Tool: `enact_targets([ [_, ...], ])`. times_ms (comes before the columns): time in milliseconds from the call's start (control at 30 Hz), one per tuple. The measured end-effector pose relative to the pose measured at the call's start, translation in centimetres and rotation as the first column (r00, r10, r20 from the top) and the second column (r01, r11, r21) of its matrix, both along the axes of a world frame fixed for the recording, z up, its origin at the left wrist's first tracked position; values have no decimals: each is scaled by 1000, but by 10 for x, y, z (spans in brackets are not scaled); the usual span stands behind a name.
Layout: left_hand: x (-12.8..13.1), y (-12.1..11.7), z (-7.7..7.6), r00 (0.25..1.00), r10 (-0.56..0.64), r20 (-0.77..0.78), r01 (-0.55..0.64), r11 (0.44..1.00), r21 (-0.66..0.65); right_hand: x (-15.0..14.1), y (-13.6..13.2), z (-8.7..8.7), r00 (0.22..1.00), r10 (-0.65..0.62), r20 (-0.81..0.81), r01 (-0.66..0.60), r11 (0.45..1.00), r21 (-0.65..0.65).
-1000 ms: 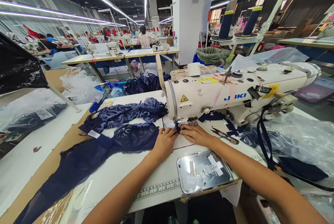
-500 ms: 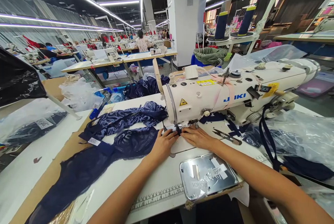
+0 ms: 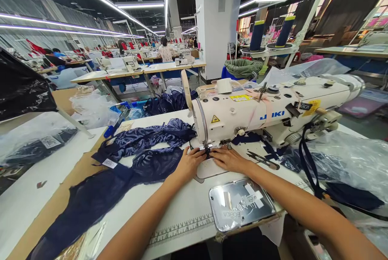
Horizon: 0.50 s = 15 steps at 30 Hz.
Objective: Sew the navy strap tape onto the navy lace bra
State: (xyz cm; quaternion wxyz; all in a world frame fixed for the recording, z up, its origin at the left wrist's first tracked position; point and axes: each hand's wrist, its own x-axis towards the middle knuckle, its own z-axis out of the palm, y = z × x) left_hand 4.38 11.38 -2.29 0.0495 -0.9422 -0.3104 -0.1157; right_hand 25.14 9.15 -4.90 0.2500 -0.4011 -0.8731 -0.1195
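While left hand [image 3: 190, 163] touches fabric [image 3: 207, 152] (dark), right [image 3: 228, 159] does.

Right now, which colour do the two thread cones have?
The thread cones are dark blue with yellow tops; best in head view.

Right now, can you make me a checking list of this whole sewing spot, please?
Surface: white table, ruler marks near its front edge
Job's things: sewing machine; navy lace garment left of the needle area
Clutter: snips, shiny metal tray, clear plastic on the right
Hands: left hand and right hand beside the needle area, fingertips at a small dark piece
Cables: nothing seen on the table
Surroundings: pillar, navy thread cones, people farther back
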Motion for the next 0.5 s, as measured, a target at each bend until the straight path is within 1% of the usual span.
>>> enact_targets([
  [133,0,6,2,1000,-9,10,9,1000,17,4,6,2,996,13,-92,-22,995,-95],
  [233,0,11,5,1000,0,7,0,1000,1,4,19,0,980,-77,-182,43,982,-182],
  [300,1,12,5,1000,8,14,-8,1000,8,2,30,-4,967,-136,-213,93,975,-201],
  [400,3,9,2,998,35,50,-40,995,96,-4,45,-7,963,-168,-213,128,974,-189],
  [500,5,2,0,992,94,80,-110,968,225,-7,48,-4,969,-164,-185,135,978,-156],
])
